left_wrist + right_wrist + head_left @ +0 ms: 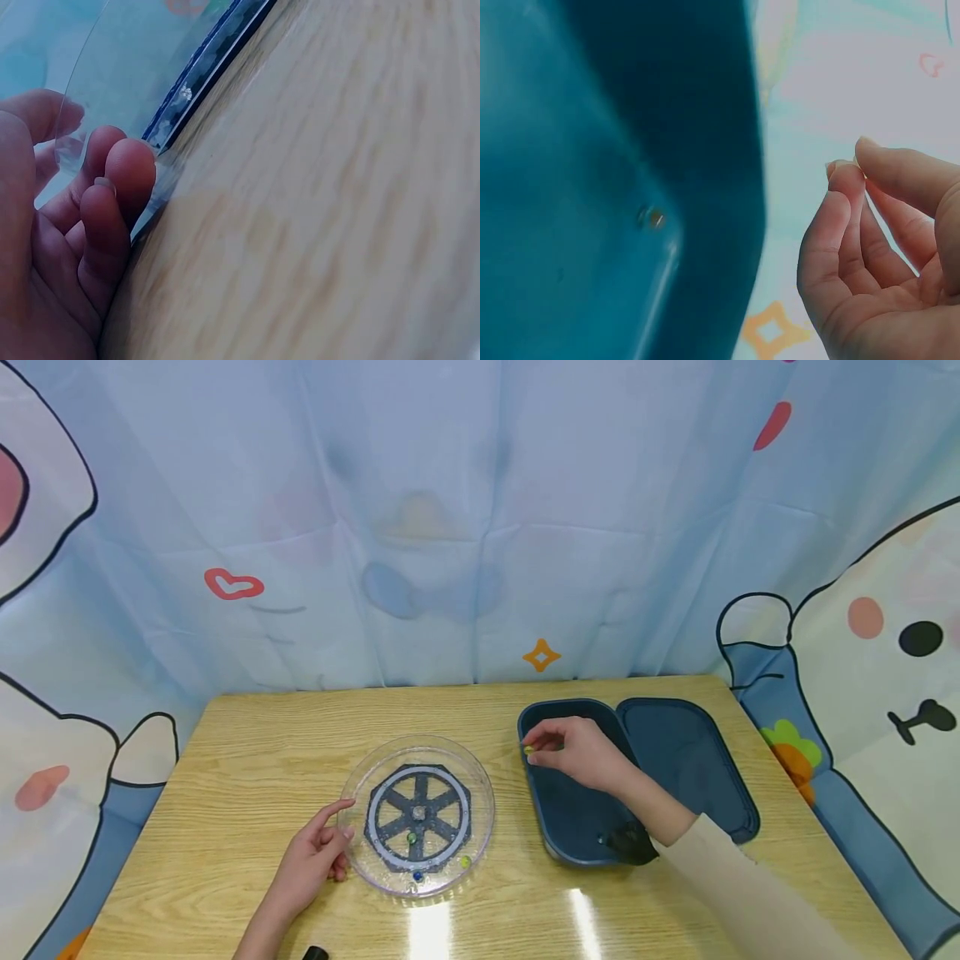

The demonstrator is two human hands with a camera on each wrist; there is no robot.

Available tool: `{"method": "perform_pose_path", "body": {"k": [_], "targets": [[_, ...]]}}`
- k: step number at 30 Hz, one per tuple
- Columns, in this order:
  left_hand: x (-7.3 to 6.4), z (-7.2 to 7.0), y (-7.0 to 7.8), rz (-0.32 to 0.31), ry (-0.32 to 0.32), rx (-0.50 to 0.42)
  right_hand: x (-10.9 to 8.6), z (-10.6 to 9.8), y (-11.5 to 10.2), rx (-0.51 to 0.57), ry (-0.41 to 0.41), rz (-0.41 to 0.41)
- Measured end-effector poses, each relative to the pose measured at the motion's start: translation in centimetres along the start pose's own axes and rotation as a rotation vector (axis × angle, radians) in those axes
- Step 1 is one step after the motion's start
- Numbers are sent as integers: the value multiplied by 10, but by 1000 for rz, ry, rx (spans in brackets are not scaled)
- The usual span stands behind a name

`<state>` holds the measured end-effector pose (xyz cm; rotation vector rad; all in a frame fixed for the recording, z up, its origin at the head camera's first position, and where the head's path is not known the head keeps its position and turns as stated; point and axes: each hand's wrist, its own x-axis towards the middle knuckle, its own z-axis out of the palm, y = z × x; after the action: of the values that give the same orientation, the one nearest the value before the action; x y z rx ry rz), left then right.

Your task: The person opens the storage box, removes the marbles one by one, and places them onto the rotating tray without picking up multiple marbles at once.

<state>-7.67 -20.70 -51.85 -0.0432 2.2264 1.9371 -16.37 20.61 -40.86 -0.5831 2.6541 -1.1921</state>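
My right hand point(577, 752) pinches a small yellow-green marble point(528, 749) between thumb and fingertips, over the left rim of a dark blue box point(570, 814). In the right wrist view the fingertips hide most of that marble, and another marble point(655, 217) lies in a corner of the box. My left hand point(311, 856) grips the left rim of a round clear dish point(483, 777), index finger and thumb at the edge, other fingers curled outside it. Inside the dish's outline are a green marble point(412, 837), a blue marble point(417, 877) and a yellow-green marble point(465, 862).
A dark spoked wheel shape with a pale ring point(378, 814) shows in the dish. The box's dark blue lid point(693, 760) lies to its right. A small black object point(315, 952) sits at the front edge of the view. A printed curtain point(450, 527) hangs behind the wooden table point(270, 743).
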Motion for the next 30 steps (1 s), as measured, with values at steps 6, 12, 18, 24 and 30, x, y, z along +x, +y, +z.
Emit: {"method": "perform_pose_path", "body": {"k": [6, 12, 18, 24, 30], "targets": [[0, 1, 1, 2, -2, -10, -2, 17, -19, 65, -11, -24], [-1, 1, 1, 5, 8, -8, -3, 39, -32, 110, -33, -56], [-4, 1, -1, -1, 17, -7, -4, 63, -38, 141, -92, -100], [-4, 3, -1, 13, 22, -6, -6, 80, -40, 154, -160, -115], [-3, 3, 0, 38, 21, -3, -7, 89, -43, 140, -195, -101]]}}
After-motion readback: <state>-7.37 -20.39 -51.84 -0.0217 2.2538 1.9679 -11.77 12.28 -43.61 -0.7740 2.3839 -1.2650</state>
